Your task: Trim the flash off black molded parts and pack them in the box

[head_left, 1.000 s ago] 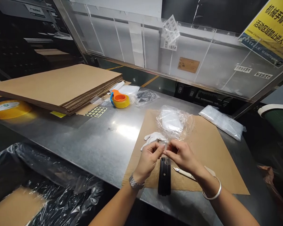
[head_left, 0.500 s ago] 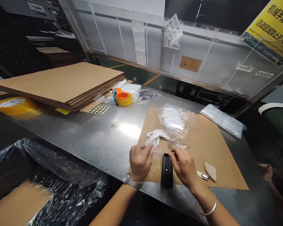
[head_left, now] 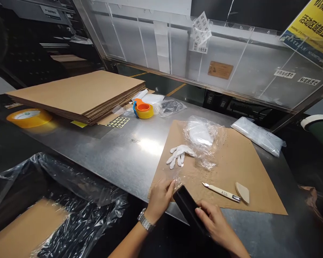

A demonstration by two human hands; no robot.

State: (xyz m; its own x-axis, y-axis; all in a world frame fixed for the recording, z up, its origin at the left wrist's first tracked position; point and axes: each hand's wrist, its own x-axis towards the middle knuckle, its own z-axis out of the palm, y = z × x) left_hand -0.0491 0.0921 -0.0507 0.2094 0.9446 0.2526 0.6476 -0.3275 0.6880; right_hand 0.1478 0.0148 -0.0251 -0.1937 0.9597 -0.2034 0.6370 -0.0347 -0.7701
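Observation:
My right hand is wrapped around a long, narrow black tray-like part, tilted at the front edge of the cardboard sheet. Its inside shows as a dark hollow. My left hand, wearing a watch, pinches a piece of clear plastic film just left of the part's upper end. Beyond the film lies a white glove. A craft knife marked A26 and a beige wedge-shaped piece rest to the right of the part.
The cardboard sheet covers part of the metal table. On it lies a crumpled clear bag with white contents. A cardboard stack, tape dispenser and tape roll are leftward. A plastic-lined bin stands at lower left.
My right hand has taken hold of the black part, lifting and tilting it from upright on the cardboard. The craft knife is now uncovered. My left hand has turned and lowered slightly.

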